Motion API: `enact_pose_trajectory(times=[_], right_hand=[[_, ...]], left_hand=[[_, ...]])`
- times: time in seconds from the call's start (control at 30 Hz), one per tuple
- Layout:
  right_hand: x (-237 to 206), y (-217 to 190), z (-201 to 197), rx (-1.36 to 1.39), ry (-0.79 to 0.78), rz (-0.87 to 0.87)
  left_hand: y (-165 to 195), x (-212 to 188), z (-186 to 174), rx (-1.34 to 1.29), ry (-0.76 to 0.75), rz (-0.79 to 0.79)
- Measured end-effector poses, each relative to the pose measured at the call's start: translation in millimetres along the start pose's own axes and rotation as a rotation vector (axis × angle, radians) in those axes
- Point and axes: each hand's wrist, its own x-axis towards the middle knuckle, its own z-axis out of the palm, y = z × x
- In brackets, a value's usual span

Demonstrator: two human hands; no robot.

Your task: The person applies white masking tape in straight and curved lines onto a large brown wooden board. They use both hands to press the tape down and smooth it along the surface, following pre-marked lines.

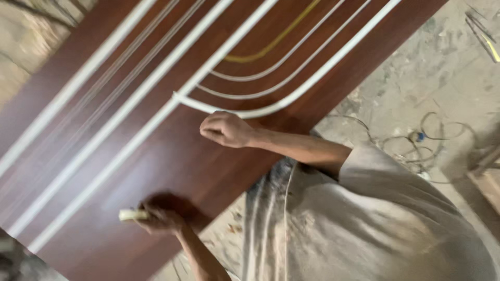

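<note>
Dusty concrete floor [416,67] lies under a dark brown wooden panel [172,161] with white strips [130,104] running along its length and curving near the top. On the panel, the left hand [161,214] is blurred, its fingers closed round a short pale stick [133,214] whose long axis points left, away from the body. The right hand [225,128] is curled into a loose fist, resting on the panel just below the curved strip [250,112], nearer to it than the left. Loose wire [432,140] lies coiled on the floor well to the right. No containers show.
</note>
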Motion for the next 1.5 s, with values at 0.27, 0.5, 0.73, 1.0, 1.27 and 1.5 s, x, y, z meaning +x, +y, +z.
enact_pose_trajectory(times=[0.27,0.5,0.73,1.0,1.27,1.5], right_hand=[[-89,-20,-46,0.311,0.166,0.296],[-88,-50,-84,0.464,0.258,0.261],[-69,-63,-97,0.256,-0.147,0.114],[-36,-85,-108,0.154,-0.367,0.158],[-78,-81,-51,-0.176,-0.170,-0.114],[-113,-63,-32,-0.132,-0.087,-0.218]], left_hand=[[174,-87,71,-1.011,-0.565,-0.512],[264,-70,54,-0.744,-0.897,-0.357],[246,-74,36,-0.627,-0.925,-0.266],[240,-63,26,-0.457,-0.967,-0.242],[207,-93,20,-0.483,-0.627,-0.324],[209,-98,12,-0.241,-0.537,0.171]])
